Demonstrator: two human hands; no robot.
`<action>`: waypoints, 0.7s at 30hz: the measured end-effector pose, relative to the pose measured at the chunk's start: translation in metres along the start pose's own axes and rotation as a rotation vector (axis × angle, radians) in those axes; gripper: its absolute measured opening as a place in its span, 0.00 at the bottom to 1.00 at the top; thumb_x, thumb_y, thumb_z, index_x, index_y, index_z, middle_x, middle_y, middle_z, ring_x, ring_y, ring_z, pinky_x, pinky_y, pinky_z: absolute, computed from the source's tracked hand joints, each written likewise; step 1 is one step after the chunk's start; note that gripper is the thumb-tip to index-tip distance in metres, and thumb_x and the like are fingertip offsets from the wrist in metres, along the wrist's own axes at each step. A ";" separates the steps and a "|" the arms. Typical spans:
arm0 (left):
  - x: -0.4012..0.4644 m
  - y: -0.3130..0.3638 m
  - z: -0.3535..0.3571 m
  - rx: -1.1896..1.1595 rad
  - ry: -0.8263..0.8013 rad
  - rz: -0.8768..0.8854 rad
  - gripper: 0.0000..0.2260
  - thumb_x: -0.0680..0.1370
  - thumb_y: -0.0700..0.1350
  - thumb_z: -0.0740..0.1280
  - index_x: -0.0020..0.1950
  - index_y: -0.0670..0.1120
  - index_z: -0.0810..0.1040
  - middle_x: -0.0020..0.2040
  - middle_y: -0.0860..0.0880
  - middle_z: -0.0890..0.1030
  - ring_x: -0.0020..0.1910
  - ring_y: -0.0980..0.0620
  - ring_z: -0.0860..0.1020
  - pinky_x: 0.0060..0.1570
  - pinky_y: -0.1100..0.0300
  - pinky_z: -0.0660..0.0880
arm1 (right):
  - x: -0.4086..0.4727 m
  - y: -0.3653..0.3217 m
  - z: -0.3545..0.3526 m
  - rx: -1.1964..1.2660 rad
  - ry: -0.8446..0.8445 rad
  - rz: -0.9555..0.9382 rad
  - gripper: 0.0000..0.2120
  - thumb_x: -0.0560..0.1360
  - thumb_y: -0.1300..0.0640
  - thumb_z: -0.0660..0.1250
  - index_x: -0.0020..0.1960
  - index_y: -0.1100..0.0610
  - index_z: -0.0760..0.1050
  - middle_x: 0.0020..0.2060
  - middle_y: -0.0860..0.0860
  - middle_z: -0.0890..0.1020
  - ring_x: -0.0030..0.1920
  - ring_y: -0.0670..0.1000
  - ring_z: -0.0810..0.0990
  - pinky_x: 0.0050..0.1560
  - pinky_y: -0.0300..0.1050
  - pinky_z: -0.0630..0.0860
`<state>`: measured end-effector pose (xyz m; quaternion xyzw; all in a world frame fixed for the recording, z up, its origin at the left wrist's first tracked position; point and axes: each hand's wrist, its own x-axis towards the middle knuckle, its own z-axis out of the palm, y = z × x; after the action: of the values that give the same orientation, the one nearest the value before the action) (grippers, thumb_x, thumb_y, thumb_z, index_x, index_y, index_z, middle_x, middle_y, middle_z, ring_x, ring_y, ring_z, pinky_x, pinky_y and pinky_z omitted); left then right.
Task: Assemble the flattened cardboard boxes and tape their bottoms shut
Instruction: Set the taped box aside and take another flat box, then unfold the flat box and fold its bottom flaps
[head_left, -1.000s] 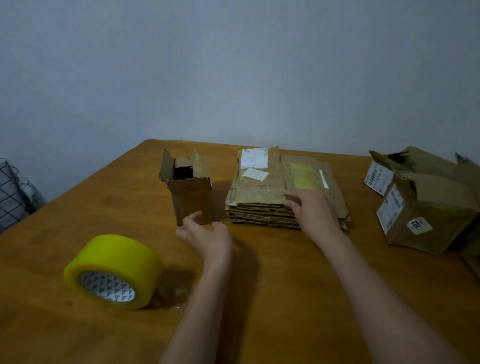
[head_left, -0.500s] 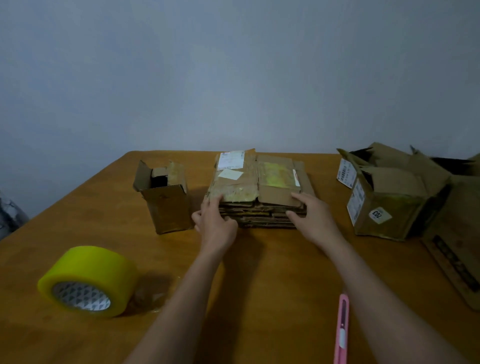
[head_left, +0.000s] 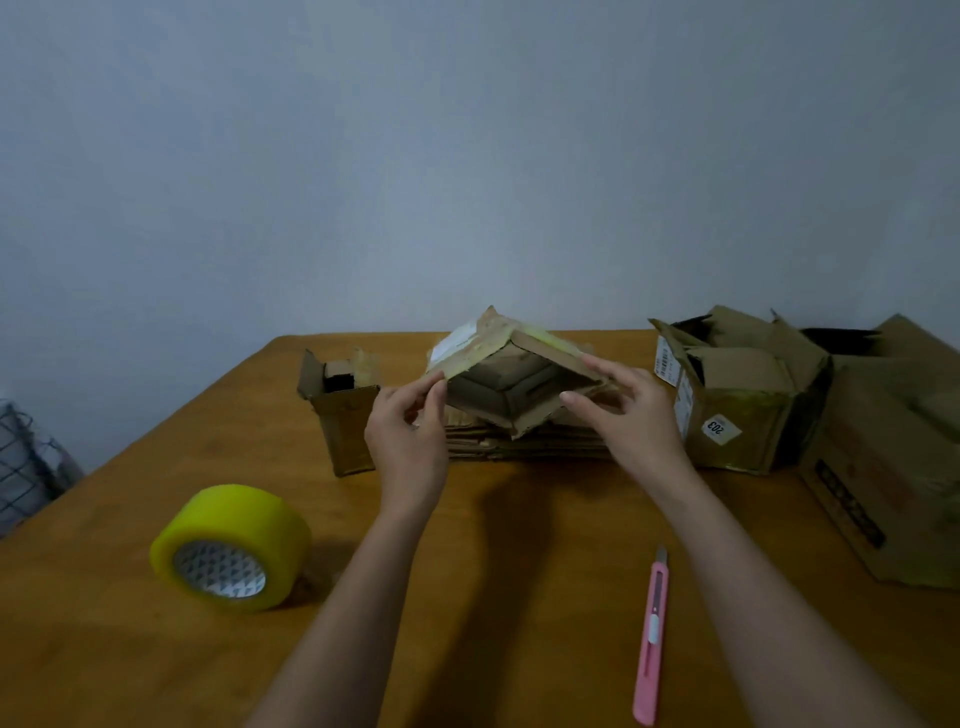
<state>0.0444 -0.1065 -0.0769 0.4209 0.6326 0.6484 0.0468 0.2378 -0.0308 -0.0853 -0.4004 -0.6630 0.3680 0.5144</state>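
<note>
The person holds the top box (head_left: 511, 382) from the stack of flattened boxes (head_left: 524, 444) just above that stack, at the far middle of the worktop (head_left: 467, 525). The left hand (head_left: 408, 441) pinches its left corner between thumb and fingers; the right hand (head_left: 631, 415) lies along its right edge with fingers nearly straight, pressing inward. The box is part-way popped into a diamond, its hollow facing the person, so the step in hand looks like squaring it up. Next, I judge, the 4 bottom flaps need folding in, then the yellow tape roll (head_left: 231, 545) at the near left comes into use, with the pink cutter (head_left: 652, 639) at the near right.
</note>
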 end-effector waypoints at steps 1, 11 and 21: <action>-0.002 0.006 -0.007 -0.016 0.000 0.011 0.10 0.79 0.43 0.67 0.58 0.46 0.82 0.51 0.50 0.79 0.50 0.58 0.76 0.42 0.76 0.73 | -0.007 -0.008 -0.002 0.005 -0.002 -0.020 0.22 0.69 0.47 0.75 0.61 0.41 0.75 0.60 0.48 0.73 0.61 0.49 0.75 0.61 0.50 0.77; -0.013 0.079 -0.085 -0.128 -0.051 -0.119 0.10 0.77 0.45 0.70 0.37 0.46 0.83 0.32 0.48 0.80 0.32 0.54 0.76 0.36 0.59 0.76 | -0.068 -0.088 -0.028 0.090 -0.177 -0.163 0.21 0.67 0.52 0.74 0.60 0.51 0.80 0.50 0.50 0.82 0.50 0.50 0.82 0.50 0.41 0.81; -0.060 0.048 -0.119 -0.163 -0.228 0.031 0.13 0.77 0.58 0.64 0.59 0.55 0.76 0.51 0.50 0.79 0.50 0.53 0.78 0.45 0.55 0.78 | -0.108 -0.075 -0.017 0.043 -0.234 -0.140 0.20 0.69 0.42 0.67 0.55 0.53 0.81 0.46 0.46 0.84 0.49 0.44 0.81 0.48 0.39 0.79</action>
<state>0.0335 -0.2445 -0.0469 0.4964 0.5619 0.6463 0.1422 0.2595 -0.1582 -0.0562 -0.2965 -0.7368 0.3893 0.4665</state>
